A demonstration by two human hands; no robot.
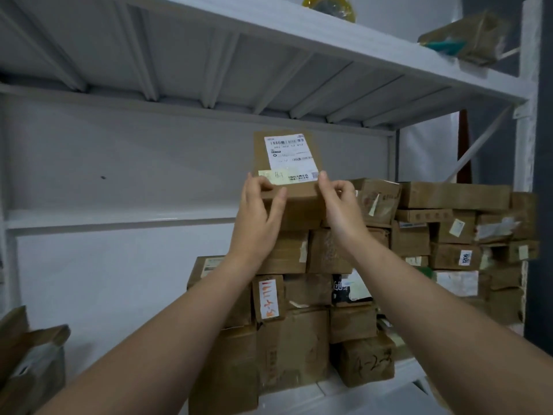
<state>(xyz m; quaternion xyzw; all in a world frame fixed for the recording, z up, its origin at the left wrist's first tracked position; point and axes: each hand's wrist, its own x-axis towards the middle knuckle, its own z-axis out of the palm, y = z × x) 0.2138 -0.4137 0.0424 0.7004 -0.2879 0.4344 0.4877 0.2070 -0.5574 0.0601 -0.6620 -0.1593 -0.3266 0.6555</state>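
Down at the lower left an open carton (33,354) pokes in, cut off by the frame, and what it stands on is out of view. Next comes the left hand (257,211), with its thumb on the top face and its fingers (279,199) curled over the near left corner of the labelled cardboard parcel (299,202), a firm grasp. The parcel is right at the top of the stack of parcels (299,330), which fills the middle and right end of the white shelf (299,399), with its shipping label (288,152) and a yellow note (275,176) facing up. The right hand (341,205) mirrors the left, pinching the near right corner. My read is that the stack is largely built and this one is nearly placed, with only letting go and squaring it up left to do. Whether its underside already bears on the box below is hidden behind the hands. The label print is too blurred to read, and on the upper shelf (299,70) a yellow-wrapped item (329,7) is cropped by the top edge.
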